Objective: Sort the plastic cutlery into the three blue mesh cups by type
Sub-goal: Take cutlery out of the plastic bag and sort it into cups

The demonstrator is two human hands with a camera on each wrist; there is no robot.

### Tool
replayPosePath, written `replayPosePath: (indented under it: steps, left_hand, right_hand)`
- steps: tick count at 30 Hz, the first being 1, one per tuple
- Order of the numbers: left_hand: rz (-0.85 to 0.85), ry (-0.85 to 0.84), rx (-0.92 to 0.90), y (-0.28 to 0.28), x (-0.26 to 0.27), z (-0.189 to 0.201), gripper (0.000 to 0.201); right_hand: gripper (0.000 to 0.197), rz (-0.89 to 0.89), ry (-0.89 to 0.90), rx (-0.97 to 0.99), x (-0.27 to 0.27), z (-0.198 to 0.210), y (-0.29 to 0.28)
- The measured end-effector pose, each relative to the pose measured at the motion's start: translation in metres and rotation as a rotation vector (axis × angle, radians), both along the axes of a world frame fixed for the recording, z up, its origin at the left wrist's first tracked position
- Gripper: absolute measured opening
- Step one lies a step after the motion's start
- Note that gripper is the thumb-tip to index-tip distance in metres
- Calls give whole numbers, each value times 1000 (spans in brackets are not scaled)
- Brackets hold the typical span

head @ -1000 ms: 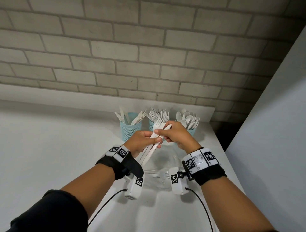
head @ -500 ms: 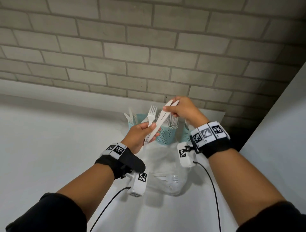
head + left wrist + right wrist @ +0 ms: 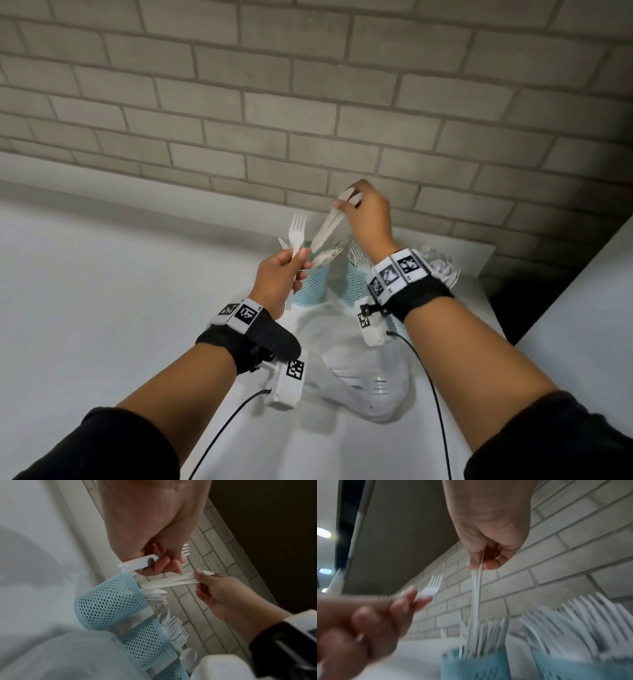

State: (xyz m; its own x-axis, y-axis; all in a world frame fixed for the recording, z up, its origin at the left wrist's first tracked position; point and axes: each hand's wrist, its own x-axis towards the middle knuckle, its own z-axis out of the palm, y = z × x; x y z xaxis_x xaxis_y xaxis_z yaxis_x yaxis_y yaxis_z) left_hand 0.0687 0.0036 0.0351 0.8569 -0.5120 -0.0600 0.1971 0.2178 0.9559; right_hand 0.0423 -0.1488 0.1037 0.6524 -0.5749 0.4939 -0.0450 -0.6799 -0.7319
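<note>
Three blue mesh cups stand in a row at the wall. The left cup (image 3: 310, 287) holds knives, the middle cup (image 3: 354, 286) forks, and the right cup (image 3: 171, 672) spoons, mostly hidden behind my right wrist in the head view. My right hand (image 3: 346, 205) pinches a few white knives (image 3: 323, 233) by their handles, and their blades slant down into the mouth of the left cup (image 3: 476, 665). My left hand (image 3: 301, 263) grips one white fork (image 3: 297, 226) upright, just left of the knives (image 3: 171, 581).
A crumpled clear plastic bag (image 3: 359, 387) lies on the white table (image 3: 102, 308) between my forearms, with a little white cutlery inside. A brick wall rises close behind the cups. A pale panel (image 3: 582, 325) borders the table on the right.
My right hand drew the knives out of the bundle in my left hand, raised them, and carried them left over the left cup. My left hand kept only the fork.
</note>
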Motion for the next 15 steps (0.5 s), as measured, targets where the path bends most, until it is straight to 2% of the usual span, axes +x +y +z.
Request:
replayPosePath:
  steps: [4,8,10,12,14,15]
  left_hand:
    - [-34,-29,49,3,-2,-3,14]
    - [-86,-1,56,6,-3,-2,29]
    - [-111,30,51,7,-3,-2,31]
    - [-129,12,49,8,-3,-2,30]
    - [-119,-33,64,8,-4,-3,27]
    - [-109,-48,68,7,-4,-2,26]
  right_hand:
    - [13,63,300,-196,12,-35,17]
    - [27,106,663,-430,14,-50,25]
    - [30,127,766,-495,15,-54,26]
    - [30,115,691,-435,15,-51,24]
    - [32,86,420,-225,10,-45,21]
    - [31,115,271,-56,8,-41,18]
